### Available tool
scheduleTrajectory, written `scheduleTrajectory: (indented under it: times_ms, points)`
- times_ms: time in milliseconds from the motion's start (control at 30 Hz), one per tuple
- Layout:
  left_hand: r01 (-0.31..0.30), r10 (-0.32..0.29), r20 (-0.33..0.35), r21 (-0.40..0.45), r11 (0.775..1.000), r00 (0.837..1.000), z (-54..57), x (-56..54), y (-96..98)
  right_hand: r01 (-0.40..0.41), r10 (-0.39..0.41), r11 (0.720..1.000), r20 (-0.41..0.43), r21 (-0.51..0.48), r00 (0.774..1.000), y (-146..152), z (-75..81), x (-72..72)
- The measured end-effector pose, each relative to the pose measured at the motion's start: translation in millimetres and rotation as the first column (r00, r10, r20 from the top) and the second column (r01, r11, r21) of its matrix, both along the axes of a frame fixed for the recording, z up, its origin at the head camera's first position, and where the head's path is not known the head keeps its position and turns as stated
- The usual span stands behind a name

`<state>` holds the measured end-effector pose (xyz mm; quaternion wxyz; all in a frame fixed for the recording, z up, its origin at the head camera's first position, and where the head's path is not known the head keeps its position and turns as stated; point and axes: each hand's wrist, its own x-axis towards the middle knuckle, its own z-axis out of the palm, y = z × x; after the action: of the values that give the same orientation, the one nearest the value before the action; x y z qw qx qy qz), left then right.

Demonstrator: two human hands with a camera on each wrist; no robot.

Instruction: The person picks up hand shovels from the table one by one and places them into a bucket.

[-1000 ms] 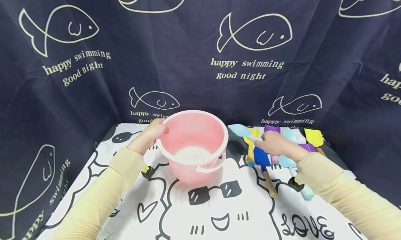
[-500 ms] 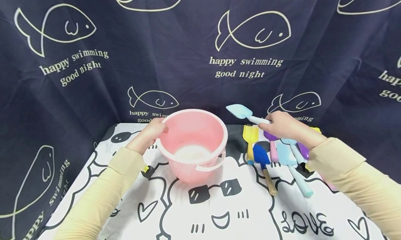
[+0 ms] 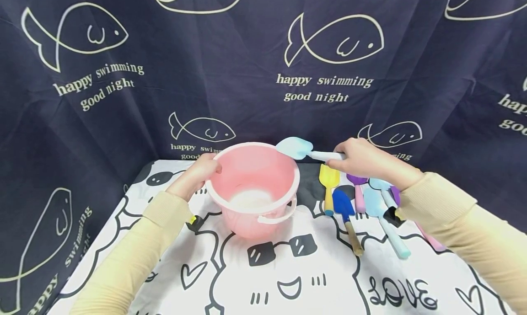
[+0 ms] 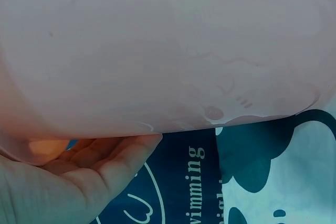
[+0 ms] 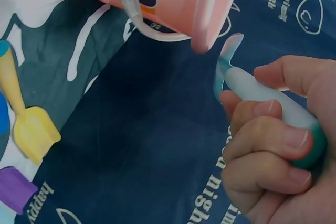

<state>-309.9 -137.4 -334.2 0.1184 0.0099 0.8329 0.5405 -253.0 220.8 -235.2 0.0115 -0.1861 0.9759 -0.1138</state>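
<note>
Shifted left, the pale-blue plastic trowel (image 3: 294,148) I watch mid-frame points leftward, nearly level, from the right grip (image 3: 358,158) curled round its handle (image 3: 325,155), toward the round pink plastic bucket (image 3: 247,226) the left grip (image 3: 202,169) pinches.

Wide mouth on the pink bucket (image 3: 253,227), room straight down inside! But the left hand (image 3: 202,169) takes up its left rim, and the light-blue trowel (image 3: 294,147), held aloft, crowds the back right. Low right, the blue trowel (image 3: 343,205) and yellow scoop (image 3: 329,178) obstruct; the curtain (image 3: 247,82) walls off the rear; up front, open tablecloth (image 3: 325,292).
</note>
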Motion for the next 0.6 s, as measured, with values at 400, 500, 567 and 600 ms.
scheduleTrajectory:
  times_ms: [400,500,567,600]
  points:
    - [-0.012,0.012,0.009,0.001,1.0,1.0,-0.1,-1.7,1.5,-0.111,0.11,0.994,0.035,0.021,0.993,-29.8,6.6,-2.1]
    - [-0.013,0.013,0.005,-0.004,1.0,1.0,0.3,-0.7,1.1,-0.137,0.136,0.99,0.039,0.014,0.99,-37.7,2.1,-3.4]
    - [-0.012,0.012,0.005,-0.003,1.0,1.0,-0.2,-0.4,0.8,-0.149,0.149,0.989,0.049,0.006,0.988,-43.7,-0.9,-3.9]
    - [-0.012,0.012,0.006,-0.001,1.0,1.0,-0.3,-0.3,0.7,-0.161,0.16,0.987,0.044,0.007,0.986,-46.8,-2.6,-4.5]
